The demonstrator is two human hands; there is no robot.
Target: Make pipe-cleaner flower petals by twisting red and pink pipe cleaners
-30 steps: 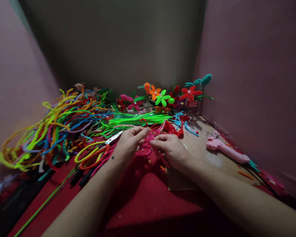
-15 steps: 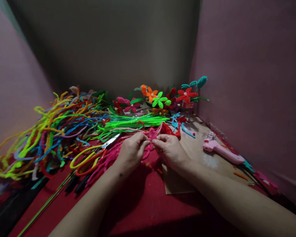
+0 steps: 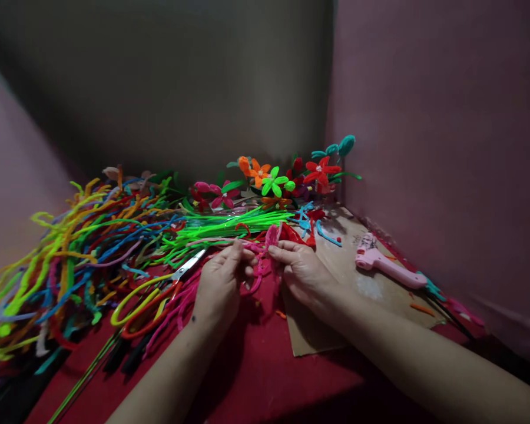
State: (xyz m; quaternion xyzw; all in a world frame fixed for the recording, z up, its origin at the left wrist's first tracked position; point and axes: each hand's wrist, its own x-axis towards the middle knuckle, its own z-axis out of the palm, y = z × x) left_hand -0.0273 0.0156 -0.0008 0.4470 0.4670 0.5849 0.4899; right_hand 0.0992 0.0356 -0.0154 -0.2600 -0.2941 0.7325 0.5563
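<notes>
My left hand (image 3: 223,280) and my right hand (image 3: 302,271) meet over a red cloth (image 3: 256,365), both pinching a looped pink pipe cleaner (image 3: 265,253). One pink loop (image 3: 272,234) stands up between my fingertips. More pink strands (image 3: 185,294) trail left under my left hand. Just left of that hand lie scissors (image 3: 159,288) with yellow and orange handles.
A big tangle of coloured pipe cleaners (image 3: 70,235) fills the left side. Finished pipe-cleaner flowers (image 3: 274,179) stand at the back against the wall. A pink glue gun (image 3: 386,268) rests on a cardboard sheet (image 3: 362,282) at the right. Walls close in on three sides.
The view has swung right, so everything sits further left in frame. My hands stay together on the pink pipe cleaner, and the left fingers have shifted down along it.
</notes>
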